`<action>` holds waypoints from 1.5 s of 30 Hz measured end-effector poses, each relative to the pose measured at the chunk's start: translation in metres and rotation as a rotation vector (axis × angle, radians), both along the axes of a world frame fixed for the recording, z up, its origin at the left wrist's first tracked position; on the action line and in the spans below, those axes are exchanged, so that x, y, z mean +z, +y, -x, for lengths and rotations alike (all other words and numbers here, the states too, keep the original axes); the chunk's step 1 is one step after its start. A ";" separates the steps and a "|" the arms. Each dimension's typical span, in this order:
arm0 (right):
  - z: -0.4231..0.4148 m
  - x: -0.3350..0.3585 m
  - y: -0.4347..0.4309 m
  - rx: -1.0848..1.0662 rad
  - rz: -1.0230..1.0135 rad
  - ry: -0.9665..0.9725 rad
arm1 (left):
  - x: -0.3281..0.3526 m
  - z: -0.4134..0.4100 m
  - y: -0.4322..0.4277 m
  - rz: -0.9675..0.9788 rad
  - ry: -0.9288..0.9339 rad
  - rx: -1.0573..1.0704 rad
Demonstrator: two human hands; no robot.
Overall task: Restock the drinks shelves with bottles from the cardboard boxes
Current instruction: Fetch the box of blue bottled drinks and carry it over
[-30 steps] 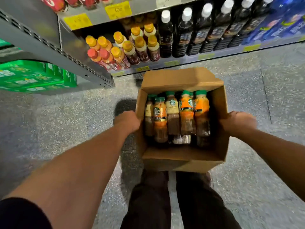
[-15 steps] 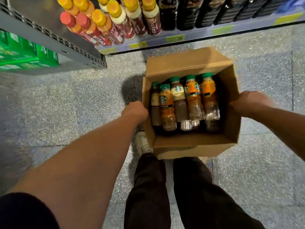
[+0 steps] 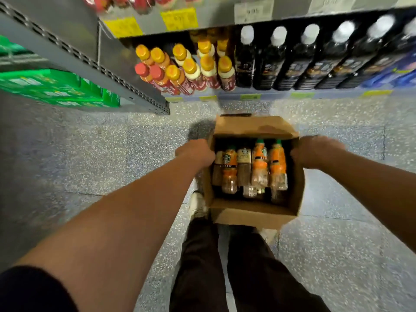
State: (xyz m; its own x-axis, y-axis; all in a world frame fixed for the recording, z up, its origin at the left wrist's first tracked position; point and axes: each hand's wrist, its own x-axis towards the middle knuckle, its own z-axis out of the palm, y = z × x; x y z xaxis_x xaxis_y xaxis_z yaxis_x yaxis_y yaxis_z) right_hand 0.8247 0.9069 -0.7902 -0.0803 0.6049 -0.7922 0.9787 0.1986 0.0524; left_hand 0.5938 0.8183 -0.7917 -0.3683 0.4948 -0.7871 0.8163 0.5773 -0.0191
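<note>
An open cardboard box [image 3: 252, 210] sits low in front of my legs, near the speckled floor. Several green-capped coffee bottles [image 3: 258, 167] with orange and beige labels lie inside it. My left hand [image 3: 194, 152] grips the box's left wall and my right hand [image 3: 315, 150] grips its right wall. The fingers of both hands are hidden by the box. The bottom drinks shelf [image 3: 247, 96] lies just beyond the box, with orange-capped and red-capped bottles [image 3: 186, 68] on its left part.
Tall dark bottles with white caps [image 3: 308, 61] fill the shelf's right side. A grey perforated shelf end panel [image 3: 90, 61] juts out at left, with green packs [image 3: 56, 88] behind it. Yellow price tags [image 3: 180, 19] hang on the shelf above. My shoes stand under the box.
The box has gone lower and nearer my feet, both hands still gripping its sides. The view has tilted up, so more of the shelf shows.
</note>
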 end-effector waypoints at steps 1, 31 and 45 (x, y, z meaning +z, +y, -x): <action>0.012 0.028 0.007 0.040 -0.025 0.023 | 0.027 -0.002 0.009 -0.041 -0.001 0.025; 0.441 0.599 -0.285 0.787 -0.658 0.591 | 0.591 0.309 -0.365 -0.461 0.496 0.292; 0.613 0.625 -0.391 1.045 -0.593 0.667 | 0.622 0.437 -0.477 -0.450 0.545 0.523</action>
State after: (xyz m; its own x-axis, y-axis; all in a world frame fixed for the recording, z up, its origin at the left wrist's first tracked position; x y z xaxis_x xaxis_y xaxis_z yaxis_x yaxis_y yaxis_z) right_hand 0.2116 0.5159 -0.1653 -0.9631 0.2597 -0.0705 0.2622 0.9646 -0.0295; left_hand 0.1566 0.3415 -0.1701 -0.9024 0.3782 -0.2063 0.3883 0.9215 -0.0093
